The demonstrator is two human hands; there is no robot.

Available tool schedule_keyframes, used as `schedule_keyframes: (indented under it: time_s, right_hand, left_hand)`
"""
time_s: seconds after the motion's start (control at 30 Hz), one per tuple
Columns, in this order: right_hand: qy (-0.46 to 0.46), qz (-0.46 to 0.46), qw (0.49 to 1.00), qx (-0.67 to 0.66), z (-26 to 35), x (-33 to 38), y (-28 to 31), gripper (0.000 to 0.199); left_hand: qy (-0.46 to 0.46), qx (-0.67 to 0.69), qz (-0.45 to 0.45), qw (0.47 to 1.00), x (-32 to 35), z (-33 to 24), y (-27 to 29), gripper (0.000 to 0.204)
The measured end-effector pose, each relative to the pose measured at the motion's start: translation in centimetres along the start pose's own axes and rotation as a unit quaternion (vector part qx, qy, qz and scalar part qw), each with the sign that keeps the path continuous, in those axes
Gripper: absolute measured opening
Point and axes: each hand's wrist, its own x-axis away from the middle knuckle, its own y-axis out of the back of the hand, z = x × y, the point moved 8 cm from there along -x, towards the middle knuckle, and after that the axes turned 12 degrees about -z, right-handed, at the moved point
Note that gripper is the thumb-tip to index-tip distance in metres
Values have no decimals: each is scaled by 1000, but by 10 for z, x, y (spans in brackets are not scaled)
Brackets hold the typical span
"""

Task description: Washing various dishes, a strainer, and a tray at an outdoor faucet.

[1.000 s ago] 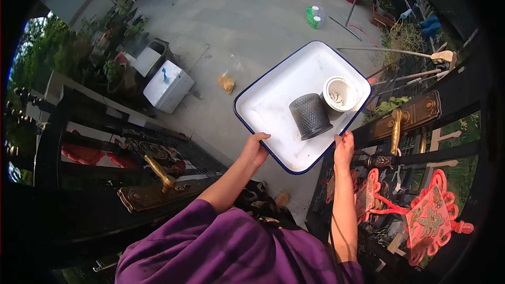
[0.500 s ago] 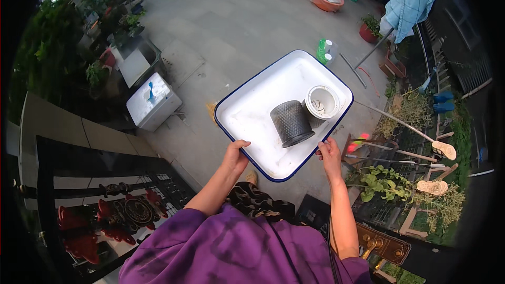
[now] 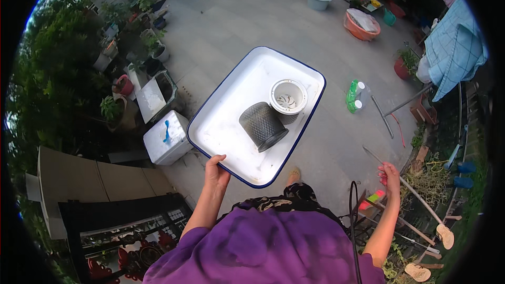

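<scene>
My left hand (image 3: 216, 171) grips the near left rim of a white enamel tray (image 3: 221, 115) with a dark blue edge, thumb over the rim. The tray is held tilted in front of me. In it, a dark grey diamond-textured cylinder (image 3: 261, 127) lies on its side. Touching it is a second cylinder (image 3: 288, 96) with a white ring-shaped top and curved slots inside. Away from the tray on the right, my right hand (image 3: 390, 177) hangs with loosely curled fingers and nothing visible in it. A pole (image 3: 415, 193) passes beyond that hand, apparently lower down.
A white foam box (image 3: 167, 144) stands left of the tray, beside potted plants (image 3: 123, 85). Green-and-clear bottles (image 3: 353, 96) stand right on the paving. Farther off are a grey basin (image 3: 318, 0) and an orange basin (image 3: 362, 27). A blue cloth (image 3: 455, 47) hangs at right. A sandal (image 3: 444, 236) sits lower right.
My right hand has let go of the tray's rim and moved out to the right. The tray, now in my left hand alone, has shifted left in view, and the view has turned.
</scene>
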Motion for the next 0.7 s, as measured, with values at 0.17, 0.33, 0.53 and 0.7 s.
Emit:
schedule_keyframes:
  time_s: [0.17,0.33,0.53,0.7]
  right_hand:
    - [35,77,985,149,86,-88,-131,20]
    - [121,143,963,191,212,-136,-297,24]
    - [59,240,968,-29,283,-162,-385,28]
    - [-18,184,983,-20,238,-234,-336,22]
  left_hand:
    - [-34,42,-27,998,-61,-50,-53,63]
    - [-38,67,-50,996,-147,-84,-112,60]
    - [-63,35,-10,997,-273,-138,-184,57]
    - [-48,14,-7,999,-334,-151,-258,56]
